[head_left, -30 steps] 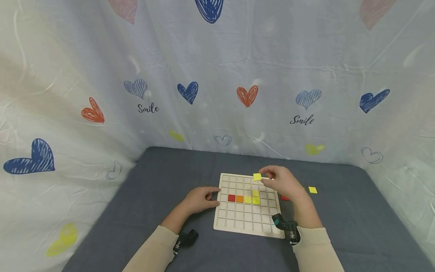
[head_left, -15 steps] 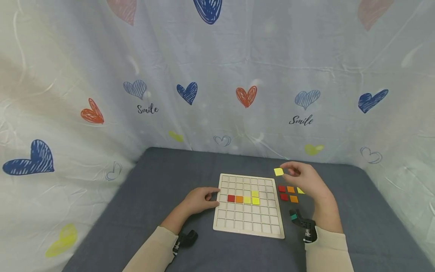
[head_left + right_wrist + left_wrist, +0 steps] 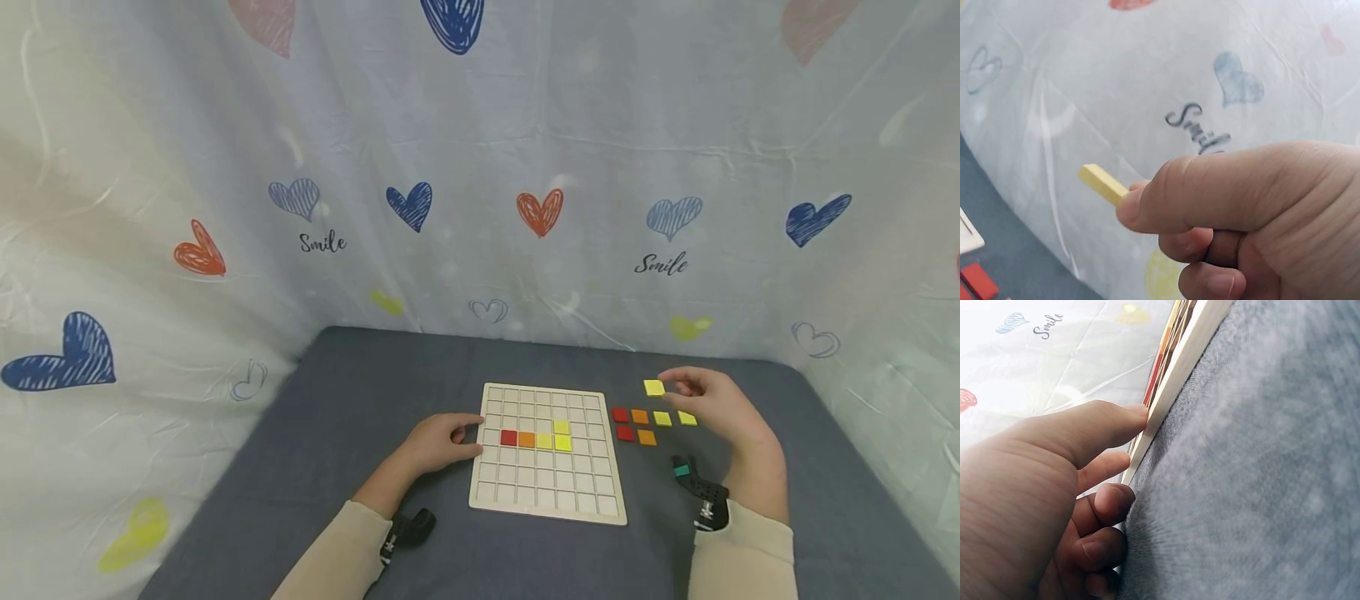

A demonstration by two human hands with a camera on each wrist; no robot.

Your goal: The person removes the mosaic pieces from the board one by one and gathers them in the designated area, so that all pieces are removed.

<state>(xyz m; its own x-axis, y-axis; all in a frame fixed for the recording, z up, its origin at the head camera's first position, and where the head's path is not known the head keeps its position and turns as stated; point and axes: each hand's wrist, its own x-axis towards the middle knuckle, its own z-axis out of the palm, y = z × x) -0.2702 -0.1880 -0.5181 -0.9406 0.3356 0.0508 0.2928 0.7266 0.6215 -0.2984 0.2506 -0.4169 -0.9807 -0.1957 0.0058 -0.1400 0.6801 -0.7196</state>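
Observation:
My right hand (image 3: 718, 406) pinches a yellow square tile (image 3: 654, 388) between thumb and index finger, raised above the table on the right; the tile (image 3: 1101, 182) shows edge-on in the right wrist view. At the left edge of a wooden grid board (image 3: 525, 495), the thumb and index finger of my left hand (image 3: 437, 442) touch the rim, as the left wrist view also shows. One row of the board holds a red tile (image 3: 509, 437), an orange tile (image 3: 527, 439) and two yellow tiles (image 3: 553, 442). Another yellow tile (image 3: 562, 427) sits directly behind the row's right end.
Right of the board lie two red tiles (image 3: 625, 433), two orange tiles (image 3: 647, 437) and two yellow tiles (image 3: 662, 418), the rightmost partly behind my right hand. A dark grey cloth (image 3: 390, 367) covers the table. A white curtain (image 3: 480, 150) printed with hearts hangs behind and at the sides.
My right hand has moved rightward from over the board's back edge to above the loose tiles, carrying the yellow tile and uncovering those tiles. My left hand has stayed at the board's edge.

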